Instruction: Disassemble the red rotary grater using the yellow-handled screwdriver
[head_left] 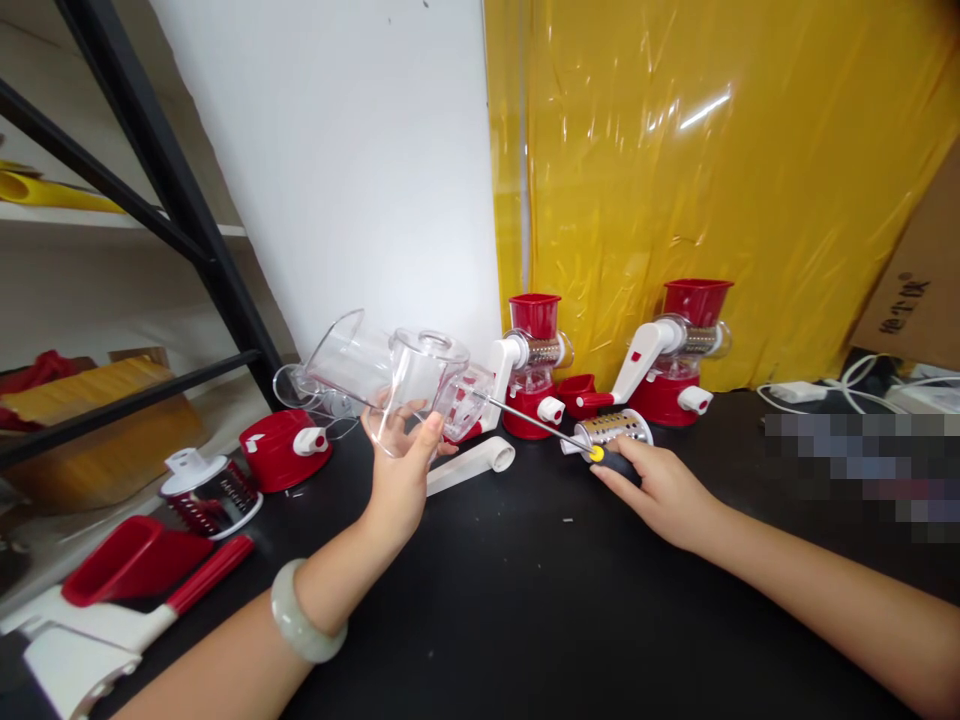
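Note:
My left hand (405,450) grips a clear plastic grater housing (424,365), held tilted above the black table. In my right hand (652,480) is a screwdriver (536,425) with a long metal shaft and a black and yellow handle. Its tip reaches the housing's right end; whether it touches a screw there I cannot tell. Just behind my right hand lies a metal grater drum (619,428). A white crank arm (476,465) rests on the table below the housing.
Two assembled red and white rotary graters (531,410) (670,395) stand at the back. To the left are a red base (285,450), another drum (214,495), a red hopper (135,560) and a white part with a red handle (112,630). Cables (855,385) lie at right.

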